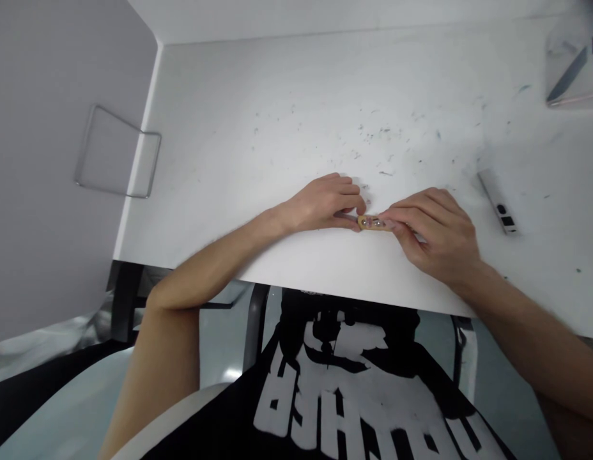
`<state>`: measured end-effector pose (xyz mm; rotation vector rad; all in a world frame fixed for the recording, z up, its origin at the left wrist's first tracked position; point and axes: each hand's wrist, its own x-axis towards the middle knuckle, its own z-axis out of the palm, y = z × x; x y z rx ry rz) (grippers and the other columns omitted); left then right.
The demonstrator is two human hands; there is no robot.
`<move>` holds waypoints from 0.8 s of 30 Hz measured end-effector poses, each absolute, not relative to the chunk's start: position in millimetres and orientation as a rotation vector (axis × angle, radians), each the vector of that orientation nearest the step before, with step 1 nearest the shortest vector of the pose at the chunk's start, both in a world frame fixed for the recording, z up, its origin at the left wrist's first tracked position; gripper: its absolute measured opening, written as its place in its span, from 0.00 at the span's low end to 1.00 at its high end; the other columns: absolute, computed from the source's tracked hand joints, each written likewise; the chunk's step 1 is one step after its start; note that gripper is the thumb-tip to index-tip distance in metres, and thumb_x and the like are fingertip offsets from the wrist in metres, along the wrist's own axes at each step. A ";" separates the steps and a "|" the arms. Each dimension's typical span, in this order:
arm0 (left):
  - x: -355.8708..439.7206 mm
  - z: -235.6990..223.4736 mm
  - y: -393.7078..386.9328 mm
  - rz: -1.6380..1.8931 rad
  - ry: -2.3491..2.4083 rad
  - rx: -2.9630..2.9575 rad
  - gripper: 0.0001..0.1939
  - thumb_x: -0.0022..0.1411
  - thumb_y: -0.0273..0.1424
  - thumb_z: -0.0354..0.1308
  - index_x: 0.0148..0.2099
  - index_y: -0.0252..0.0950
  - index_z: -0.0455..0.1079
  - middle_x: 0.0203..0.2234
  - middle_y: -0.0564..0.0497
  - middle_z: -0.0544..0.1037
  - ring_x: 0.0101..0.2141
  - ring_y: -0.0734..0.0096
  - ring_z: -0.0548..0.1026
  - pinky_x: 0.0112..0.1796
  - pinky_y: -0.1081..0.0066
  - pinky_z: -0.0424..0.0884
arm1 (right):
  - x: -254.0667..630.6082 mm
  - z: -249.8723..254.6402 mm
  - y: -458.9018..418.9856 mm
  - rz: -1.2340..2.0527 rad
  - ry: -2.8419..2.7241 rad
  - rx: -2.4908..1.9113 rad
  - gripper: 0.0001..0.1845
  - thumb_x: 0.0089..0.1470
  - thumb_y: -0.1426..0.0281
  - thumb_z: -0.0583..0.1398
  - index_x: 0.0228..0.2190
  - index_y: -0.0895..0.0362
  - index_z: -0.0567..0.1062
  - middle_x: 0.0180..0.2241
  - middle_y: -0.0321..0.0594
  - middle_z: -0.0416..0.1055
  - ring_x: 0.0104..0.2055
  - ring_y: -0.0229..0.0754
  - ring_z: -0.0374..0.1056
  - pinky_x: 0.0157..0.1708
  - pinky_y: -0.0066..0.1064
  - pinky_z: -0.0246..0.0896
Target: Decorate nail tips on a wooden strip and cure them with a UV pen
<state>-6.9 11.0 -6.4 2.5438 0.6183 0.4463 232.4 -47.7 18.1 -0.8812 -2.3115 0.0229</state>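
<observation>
Between my two hands is a short, narrow yellowish piece with shiny metal spots (373, 222) along its upper face; what exactly it is I cannot make out. It lies roughly level, just above or on the white table near the front edge. My left hand (332, 201) has thumb and index finger closed at its left end. At the other end, the fingertips of my right hand (435, 230) pinch the piece and hide part of it.
Right of my right hand lies a slim light-grey stick with black buttons (498, 201). A clear plastic container (577, 80) stands at the far right. The white table (220, 115) bears dark specks. A bent metal wire frame (157, 166) is at the left, by the grey panel (52, 76).
</observation>
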 end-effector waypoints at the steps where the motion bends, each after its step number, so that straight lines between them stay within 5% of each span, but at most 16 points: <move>1: -6.9 -6.6 11.3 0.445 0.619 2.544 0.17 0.67 0.47 0.58 0.44 0.38 0.76 0.29 0.52 0.74 0.34 0.70 0.68 0.41 0.69 0.62 | 232.3 18.1 -47.6 0.022 -2.308 -0.884 0.07 0.56 0.78 0.61 0.37 0.56 0.74 0.34 0.37 0.77 0.35 0.39 0.68 0.36 0.35 0.63; 24: -6.6 -6.2 10.8 0.436 0.630 2.529 0.20 0.68 0.50 0.54 0.44 0.39 0.76 0.29 0.51 0.74 0.33 0.70 0.68 0.41 0.69 0.63 | 230.7 16.4 -49.2 0.035 -2.295 -0.872 0.09 0.56 0.77 0.64 0.39 0.55 0.76 0.35 0.36 0.79 0.35 0.37 0.70 0.37 0.33 0.64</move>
